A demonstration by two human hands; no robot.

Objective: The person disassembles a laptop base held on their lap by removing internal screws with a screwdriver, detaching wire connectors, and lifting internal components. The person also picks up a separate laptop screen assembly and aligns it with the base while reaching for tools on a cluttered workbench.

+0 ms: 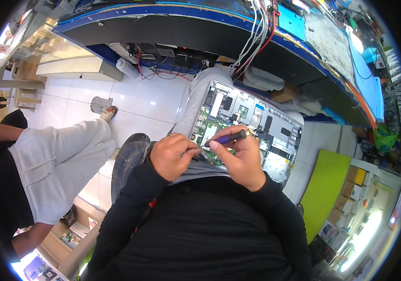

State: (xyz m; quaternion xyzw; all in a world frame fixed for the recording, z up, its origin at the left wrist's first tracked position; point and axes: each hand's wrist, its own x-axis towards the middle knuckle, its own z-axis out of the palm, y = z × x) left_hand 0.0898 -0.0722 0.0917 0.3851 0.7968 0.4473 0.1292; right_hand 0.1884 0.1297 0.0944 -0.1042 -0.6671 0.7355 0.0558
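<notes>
An opened laptop base, showing its circuit board and internal parts, rests across my lap on grey trousers. My right hand grips a screwdriver with a black and purple handle, angled down toward the board's lower left. Just left of its tip, my left hand is at the near edge of the board with fingers curled and thumb and forefinger together; what lies between them is too small to make out.
A workbench with hanging cables runs across the top. A seated co-worker in pale trousers is at left. A white bottle stands under the bench. A green panel and lit display case are at right.
</notes>
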